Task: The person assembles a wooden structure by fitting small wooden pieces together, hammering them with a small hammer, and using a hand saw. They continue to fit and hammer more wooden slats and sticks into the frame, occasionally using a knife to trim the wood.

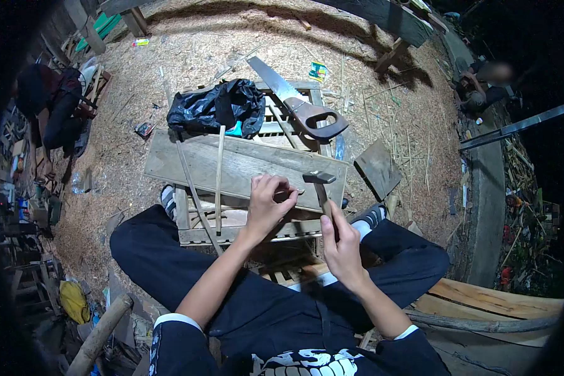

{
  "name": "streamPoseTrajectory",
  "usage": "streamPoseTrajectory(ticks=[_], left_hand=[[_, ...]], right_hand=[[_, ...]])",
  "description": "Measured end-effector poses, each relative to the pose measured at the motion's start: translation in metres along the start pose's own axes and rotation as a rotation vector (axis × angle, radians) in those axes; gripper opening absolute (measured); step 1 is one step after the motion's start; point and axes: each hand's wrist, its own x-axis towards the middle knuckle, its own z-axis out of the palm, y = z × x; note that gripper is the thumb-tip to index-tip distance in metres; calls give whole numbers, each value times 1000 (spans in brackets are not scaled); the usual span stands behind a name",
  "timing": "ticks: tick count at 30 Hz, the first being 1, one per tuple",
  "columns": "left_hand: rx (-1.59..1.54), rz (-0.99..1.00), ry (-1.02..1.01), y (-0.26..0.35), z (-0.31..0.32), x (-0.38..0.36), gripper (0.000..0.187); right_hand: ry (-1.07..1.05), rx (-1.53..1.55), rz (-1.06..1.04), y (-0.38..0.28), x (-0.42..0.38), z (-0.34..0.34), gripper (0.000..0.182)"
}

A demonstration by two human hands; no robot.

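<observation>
My right hand [340, 244] is wrapped round the handle of a hammer [319, 178], whose metal head is up above the right end of a wide grey board [232, 156]. Over the board's near edge, my left hand [271, 203] is curled with thumb and fingertips close together; anything between them is too small to make out. A thin wooden strip [220, 182] lies across the board to the left of my left hand. The board rests on a low slatted wooden stand [197, 237].
Behind the board are a handsaw [313, 119] and a black plastic bag [216, 108]. A square wood piece [378, 169] lies on the shavings at right. One person [53, 106] is at far left, another [482, 88] at upper right. A wooden beam [382, 22] crosses the top.
</observation>
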Motion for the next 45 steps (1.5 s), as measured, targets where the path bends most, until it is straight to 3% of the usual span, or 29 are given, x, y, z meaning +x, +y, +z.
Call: streamPoseTrajectory(ticks=[1, 3, 11, 13, 19, 21, 23, 25, 27, 29, 31, 33, 37, 39, 45], left_hand=[[-5, 8, -4, -1, -1, 0, 25], [-14, 20, -7, -1, -1, 1, 25], [-12, -14, -55, -3, -2, -2, 27], [-13, 0, -30, 0, -1, 1, 26], [-8, -10, -29, 1, -3, 0, 25], [-8, -19, -29, 4, -3, 2, 25], [-15, -15, -24, 4, -3, 2, 25], [-15, -17, -31, 0, -2, 1, 24], [-17, -13, -43, -3, 0, -1, 24], [-15, 8, -39, -6, -1, -1, 24], [-20, 23, -30, -2, -1, 1, 24], [-21, 25, -18, -2, -2, 0, 24], [-30, 10, -54, -3, -3, 0, 24], [-24, 5, -66, -2, -4, 0, 25], [-2, 2, -79, 1, -7, 1, 30]], right_hand=[[2, 1, 1, 5, 2, 0, 42], [-236, -89, 137, 15, 8, -2, 43], [-70, -132, -13, 2, 1, -1, 41], [-247, -261, 52, 4, 4, -5, 42], [-17, -55, -65, 4, 0, 2, 41], [-237, -174, 90, 13, 6, -2, 43], [-198, -166, 47, 13, 5, 0, 42], [-26, -80, -49, 6, 1, 2, 40], [-25, -113, -64, 5, -1, 1, 40], [-211, -231, 49, 15, 3, 1, 42], [-238, -226, 76, 12, 6, -2, 41], [-15, -88, -111, 8, 3, 1, 40], [-28, -115, -77, 3, 2, -1, 39], [-233, -251, 104, 5, 9, -6, 41], [-87, -11, 114, 12, 16, -10, 45]])
